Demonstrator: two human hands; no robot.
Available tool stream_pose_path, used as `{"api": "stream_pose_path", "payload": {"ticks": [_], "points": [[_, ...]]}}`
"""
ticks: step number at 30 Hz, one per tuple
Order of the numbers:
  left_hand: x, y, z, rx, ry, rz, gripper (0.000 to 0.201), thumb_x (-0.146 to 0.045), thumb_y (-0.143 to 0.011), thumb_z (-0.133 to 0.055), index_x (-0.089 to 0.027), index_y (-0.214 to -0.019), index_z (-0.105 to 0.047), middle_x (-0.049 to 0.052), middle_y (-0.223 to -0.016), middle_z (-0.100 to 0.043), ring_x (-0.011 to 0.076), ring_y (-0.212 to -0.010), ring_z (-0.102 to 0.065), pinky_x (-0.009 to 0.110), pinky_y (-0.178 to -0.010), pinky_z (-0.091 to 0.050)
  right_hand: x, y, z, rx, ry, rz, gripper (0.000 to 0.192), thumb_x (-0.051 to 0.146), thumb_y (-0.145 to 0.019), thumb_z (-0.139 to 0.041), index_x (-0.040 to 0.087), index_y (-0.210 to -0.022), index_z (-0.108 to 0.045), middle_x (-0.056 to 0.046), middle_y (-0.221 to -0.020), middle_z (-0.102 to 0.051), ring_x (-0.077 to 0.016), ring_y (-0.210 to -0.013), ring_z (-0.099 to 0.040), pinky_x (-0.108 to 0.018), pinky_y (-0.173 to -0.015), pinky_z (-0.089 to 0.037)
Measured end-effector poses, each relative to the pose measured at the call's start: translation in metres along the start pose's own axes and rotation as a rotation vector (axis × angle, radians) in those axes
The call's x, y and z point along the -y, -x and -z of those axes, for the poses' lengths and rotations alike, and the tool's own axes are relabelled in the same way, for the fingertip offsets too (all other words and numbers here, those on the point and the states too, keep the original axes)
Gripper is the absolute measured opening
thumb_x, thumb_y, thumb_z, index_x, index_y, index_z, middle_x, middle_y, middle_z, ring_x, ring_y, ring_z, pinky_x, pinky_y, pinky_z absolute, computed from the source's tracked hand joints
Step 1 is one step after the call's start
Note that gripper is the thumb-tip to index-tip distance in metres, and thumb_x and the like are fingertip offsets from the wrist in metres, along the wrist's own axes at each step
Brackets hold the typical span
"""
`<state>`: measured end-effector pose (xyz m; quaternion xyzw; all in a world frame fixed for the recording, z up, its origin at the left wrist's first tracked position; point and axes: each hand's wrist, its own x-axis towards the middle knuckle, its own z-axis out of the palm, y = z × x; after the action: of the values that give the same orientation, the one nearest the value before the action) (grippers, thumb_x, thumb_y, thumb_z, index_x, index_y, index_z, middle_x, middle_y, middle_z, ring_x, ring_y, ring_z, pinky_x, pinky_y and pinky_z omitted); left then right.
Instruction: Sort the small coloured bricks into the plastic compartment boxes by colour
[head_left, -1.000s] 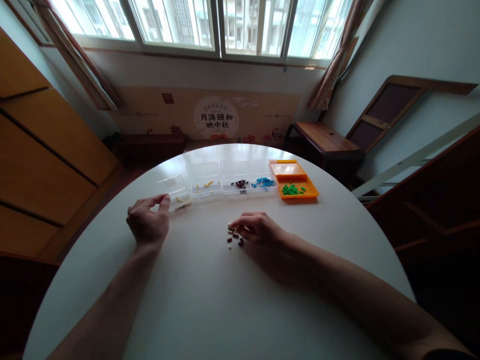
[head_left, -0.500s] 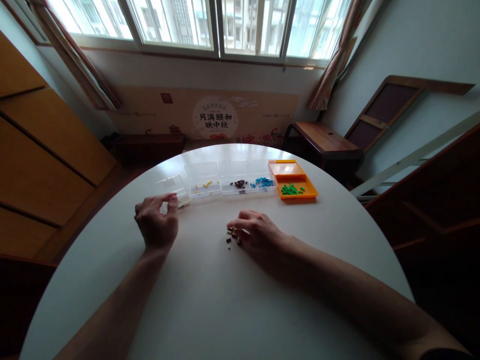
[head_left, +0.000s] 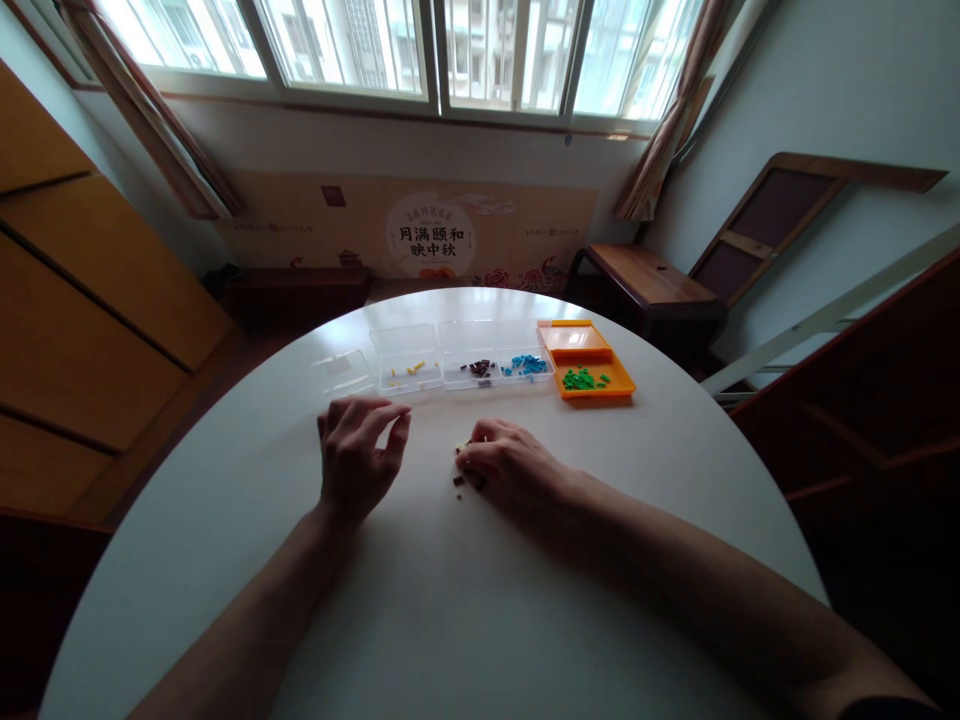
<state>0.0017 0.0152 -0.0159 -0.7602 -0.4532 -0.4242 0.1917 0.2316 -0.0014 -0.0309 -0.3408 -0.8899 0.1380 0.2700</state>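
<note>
My right hand [head_left: 514,458] rests on the white table [head_left: 450,600], fingertips pinched together over a small pile of dark brown and pale pieces [head_left: 458,481]. Its fingers cover most of the pile, and what exactly they grip is hidden. To the left, my left hand [head_left: 360,455] hovers over the table with thumb and forefinger apart and nothing visible between them. Just beyond it lies a clear lidded box [head_left: 346,372], partly covered by the hand.
Along the far side stand clear boxes with lids raised, holding yellow pieces [head_left: 415,369], dark brown pieces [head_left: 480,369] and blue pieces [head_left: 528,364]. An orange box [head_left: 616,388] at the right end holds green pieces [head_left: 580,379]. A wooden bench [head_left: 652,275] stands behind the table.
My left hand has moved right and nearer, away from the leftmost clear box, and its finger and thumb have parted. My right hand's fingertips have closed in over the pile.
</note>
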Motion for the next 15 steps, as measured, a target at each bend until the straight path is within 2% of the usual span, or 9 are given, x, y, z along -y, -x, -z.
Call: {"api": "stream_pose_path", "payload": {"ticks": [10,15], "points": [[-0.004,-0.001,0.000,0.039,0.075,-0.103,0.005,-0.019,-0.082,-0.064,-0.022,-0.086,-0.066,0.002,-0.084,-0.067,0.0199,-0.085,-0.055,0.036,-0.081,-0.040,-0.003,-0.001,-0.004,-0.037,-0.037,-0.028,0.015,0.015,-0.087,-0.058,0.020,-0.084,-0.072,-0.004,-0.085,-0.060,-0.0131,-0.076,-0.055,-0.023,-0.073,-0.042],[-0.012,-0.001,0.004,0.094,0.107,-0.220,0.004,-0.021,-0.081,-0.065,-0.023,-0.084,-0.065,0.001,-0.081,-0.066,0.0190,-0.083,-0.056,0.034,-0.078,-0.040,-0.005,-0.005,-0.006,-0.165,-0.291,-0.124,0.010,0.019,-0.085,-0.063,0.018,-0.085,-0.073,-0.004,-0.083,-0.066,-0.0124,-0.074,-0.060,-0.023,-0.072,-0.046]]}}
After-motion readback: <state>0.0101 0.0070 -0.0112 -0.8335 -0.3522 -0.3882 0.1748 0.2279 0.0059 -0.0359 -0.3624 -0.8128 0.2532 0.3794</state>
